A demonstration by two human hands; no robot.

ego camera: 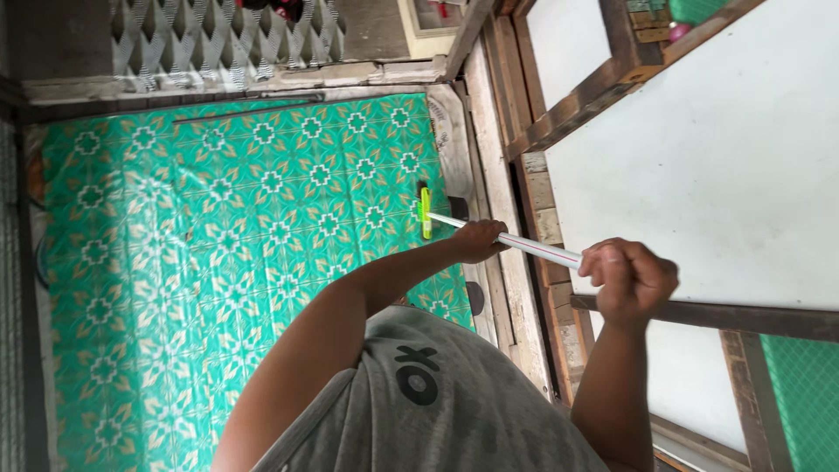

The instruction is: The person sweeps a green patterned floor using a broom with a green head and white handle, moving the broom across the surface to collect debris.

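Left hand (478, 240) and right hand (627, 278) both clench white broom handle (533, 247); green head (426, 212) sweeping patterned floor mat (218, 245) at wall edge; next stroke needs steady drag

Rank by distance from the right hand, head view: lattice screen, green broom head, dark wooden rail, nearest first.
From the right hand:
1. Dark wooden rail, just below the hand, against the white wall.
2. Green broom head, at the stick's far end, on the green mat.
3. Lattice screen, top left, beyond the mat.
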